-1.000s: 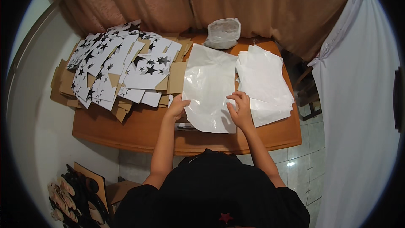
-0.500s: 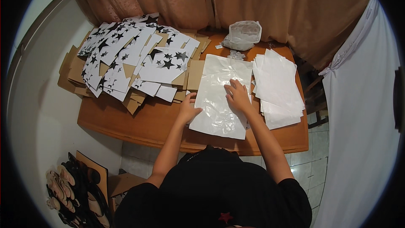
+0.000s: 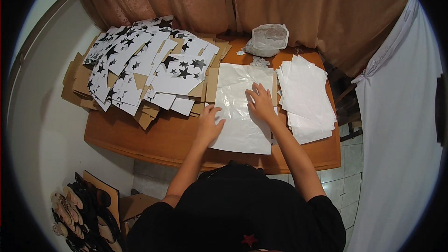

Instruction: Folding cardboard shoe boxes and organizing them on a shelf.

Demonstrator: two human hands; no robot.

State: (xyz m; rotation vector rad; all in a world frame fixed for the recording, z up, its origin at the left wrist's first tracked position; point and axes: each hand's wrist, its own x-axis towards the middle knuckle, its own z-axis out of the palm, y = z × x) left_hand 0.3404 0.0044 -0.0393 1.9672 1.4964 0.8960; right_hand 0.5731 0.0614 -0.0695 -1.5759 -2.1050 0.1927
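A large white sheet with a glossy, creased surface lies in front of me, over brown cardboard that shows beside its upper part. Flat on the glossy part rests my right hand, its fingers stretched out. My left hand is at the sheet's left edge, thumb apart from loosely bent fingers, with nothing seen between them. Right of the sheet is a stack of plain white sheets. To the left spreads a big pile of white pieces with black stars, mixed with brown cardboard.
The wooden table carries all of this. At its back stands an open clear plastic bag with small pale bits beside it. A brown curtain hangs behind, a white cloth to the right. Shoes fill the lower left.
The glossy sheet has turned slightly, its far end shifting left and nearer me. My right hand has slid a little on it; the left has moved slightly onto its edge.
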